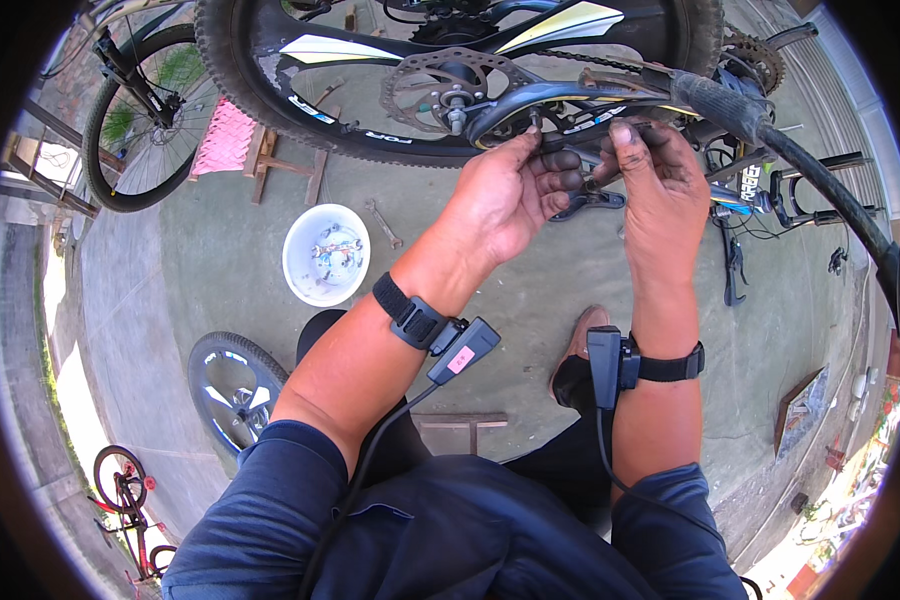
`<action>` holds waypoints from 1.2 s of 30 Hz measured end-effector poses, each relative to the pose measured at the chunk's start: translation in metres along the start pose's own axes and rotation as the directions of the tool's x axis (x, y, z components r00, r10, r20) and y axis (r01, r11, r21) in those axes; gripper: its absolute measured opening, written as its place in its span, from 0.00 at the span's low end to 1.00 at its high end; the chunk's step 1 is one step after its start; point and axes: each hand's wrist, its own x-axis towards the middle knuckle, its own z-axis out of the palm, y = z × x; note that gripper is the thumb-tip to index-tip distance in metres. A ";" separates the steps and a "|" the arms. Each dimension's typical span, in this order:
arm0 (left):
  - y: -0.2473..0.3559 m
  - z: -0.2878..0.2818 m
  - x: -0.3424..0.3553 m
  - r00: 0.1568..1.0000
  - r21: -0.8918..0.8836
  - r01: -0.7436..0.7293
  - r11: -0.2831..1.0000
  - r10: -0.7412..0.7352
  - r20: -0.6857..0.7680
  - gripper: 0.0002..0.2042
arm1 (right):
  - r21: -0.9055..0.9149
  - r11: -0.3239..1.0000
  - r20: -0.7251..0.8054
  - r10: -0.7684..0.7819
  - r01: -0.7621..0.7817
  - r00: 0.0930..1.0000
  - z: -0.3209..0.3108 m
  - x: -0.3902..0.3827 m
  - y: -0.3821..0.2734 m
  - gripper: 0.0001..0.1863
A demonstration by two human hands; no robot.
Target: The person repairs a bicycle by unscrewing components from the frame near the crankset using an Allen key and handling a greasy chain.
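A bicycle's rear wheel (232,95), with a dark tyre and white-marked spokes, fills the top of the view. At its hub are a perforated brake disc (402,92) and an axle nut (457,122). My left hand (518,190) is just below the grey frame stay (518,92), thumb and forefinger pinched on something small, its other fingers curled. Beside it, to the right, my right hand (660,172) has its thumb pressed to its blackened fingers. What lies in that pinch is hidden. A dark crank-like part (588,203) shows below and between my hands.
A white bucket (300,270) holding small metal parts stands on the floor left of my arms, with a wrench (382,224) beside it. A black pipe (830,180) slants down at right. Another wheel (225,395), a pink-woven stool (225,140) and other bicycles stand around.
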 end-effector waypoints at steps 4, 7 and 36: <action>-0.001 -0.002 0.004 0.999 -0.035 0.017 0.999 -0.016 0.036 0.11 | 0.016 0.999 -0.015 -0.031 0.032 0.999 0.009 0.000 -0.001 0.13; 0.001 0.000 0.000 1.000 0.010 -0.001 1.000 0.001 -0.003 0.10 | 0.018 1.000 -0.043 -0.015 0.016 0.999 0.009 0.001 0.000 0.11; -0.007 0.005 0.004 0.989 0.091 -0.125 0.988 0.131 -0.063 0.08 | 0.106 0.976 -0.057 0.197 -0.191 0.979 -0.023 0.020 0.018 0.08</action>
